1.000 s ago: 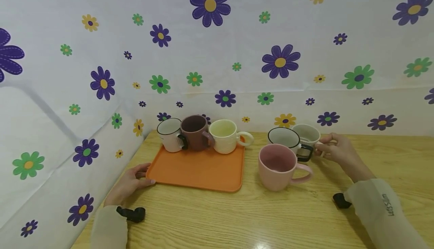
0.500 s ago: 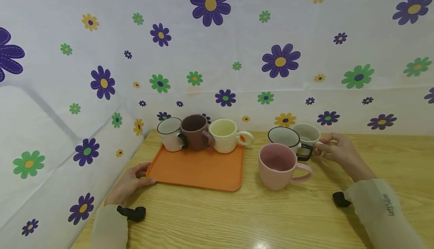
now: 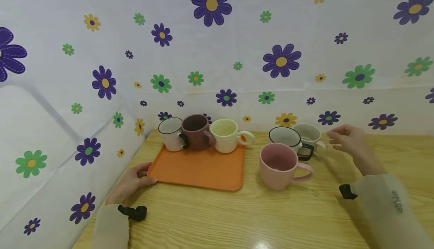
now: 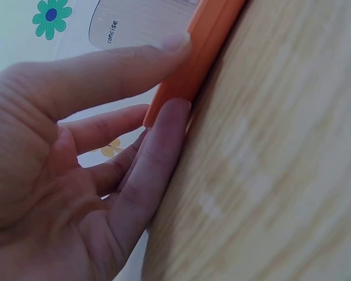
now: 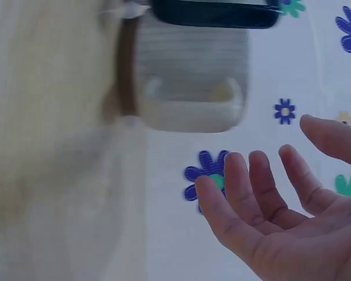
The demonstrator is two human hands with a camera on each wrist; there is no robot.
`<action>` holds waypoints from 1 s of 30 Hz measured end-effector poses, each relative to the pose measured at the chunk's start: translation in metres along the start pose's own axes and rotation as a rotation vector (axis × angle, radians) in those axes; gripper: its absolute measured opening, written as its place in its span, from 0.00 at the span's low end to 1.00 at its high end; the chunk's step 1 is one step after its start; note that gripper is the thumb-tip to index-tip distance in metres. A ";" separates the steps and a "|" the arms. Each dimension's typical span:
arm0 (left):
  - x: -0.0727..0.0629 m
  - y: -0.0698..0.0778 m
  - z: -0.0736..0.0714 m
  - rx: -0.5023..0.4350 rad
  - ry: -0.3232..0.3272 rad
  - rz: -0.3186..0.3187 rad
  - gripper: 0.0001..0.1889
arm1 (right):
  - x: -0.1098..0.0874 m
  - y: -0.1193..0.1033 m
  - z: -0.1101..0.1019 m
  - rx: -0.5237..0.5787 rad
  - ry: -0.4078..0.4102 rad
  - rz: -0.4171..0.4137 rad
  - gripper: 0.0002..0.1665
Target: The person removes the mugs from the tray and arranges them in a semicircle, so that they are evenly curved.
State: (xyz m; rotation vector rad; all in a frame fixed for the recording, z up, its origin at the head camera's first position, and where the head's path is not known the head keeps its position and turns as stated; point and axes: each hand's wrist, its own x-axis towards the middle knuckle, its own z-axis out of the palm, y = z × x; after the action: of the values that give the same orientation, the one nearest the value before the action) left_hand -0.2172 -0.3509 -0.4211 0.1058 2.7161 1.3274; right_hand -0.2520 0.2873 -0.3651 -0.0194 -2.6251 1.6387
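Six mugs, all upright. Orange tray (image 3: 200, 170): smooth, rounded corners, low raised rim. Three mugs stand close together on its 12 o'clock side, left to right: first white mug (image 3: 169, 138), dark rim and black handle; brown mug (image 3: 194, 138), dark inside; cream mug (image 3: 223, 138), its thick ring handle at 3 o'clock reaching over the tray's edge.

Left hand (image 3: 132, 181) at the tray's 8 o'clock corner: thumb and fingers grip the rim from outside.

At the tray's 3 o'clock, pink mug (image 3: 276, 173), wide and rounded, loop handle at 3. Behind it, toward 12, second white mug (image 3: 286, 138), black rim, squared black handle. At that one's 1 o'clock, ribbed mug (image 3: 309, 142), greyish, finely lined wall, pale handle at 4.

Right hand (image 3: 349, 141) just beyond that handle, at 3 o'clock: fingers loosely bent, parted, thumb apart, free of the mug. Narrow gap between.

Room: bare orange on the tray's 6 o'clock half; strip of wood-grained surface (image 3: 237, 215) between tray and pink mug, broader grain toward 6. Flowered cloth (image 3: 251, 34) borders the 12 o'clock edge.
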 end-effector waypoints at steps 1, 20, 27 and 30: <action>0.000 0.000 0.000 0.000 0.002 -0.001 0.38 | 0.000 -0.005 -0.001 -0.012 0.027 -0.012 0.24; 0.001 0.002 0.001 -0.022 0.005 -0.016 0.39 | 0.035 -0.086 0.016 0.054 -0.163 -0.095 0.25; 0.002 0.000 0.000 -0.031 0.003 -0.016 0.40 | 0.045 -0.096 0.025 0.028 -0.254 -0.066 0.29; 0.002 0.000 0.000 -0.036 0.002 -0.011 0.39 | 0.047 -0.101 0.030 0.021 -0.289 -0.067 0.29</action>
State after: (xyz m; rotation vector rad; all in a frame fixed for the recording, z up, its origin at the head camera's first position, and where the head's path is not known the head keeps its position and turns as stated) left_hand -0.2188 -0.3503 -0.4210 0.0861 2.6889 1.3735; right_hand -0.2993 0.2176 -0.2860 0.3270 -2.7742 1.7655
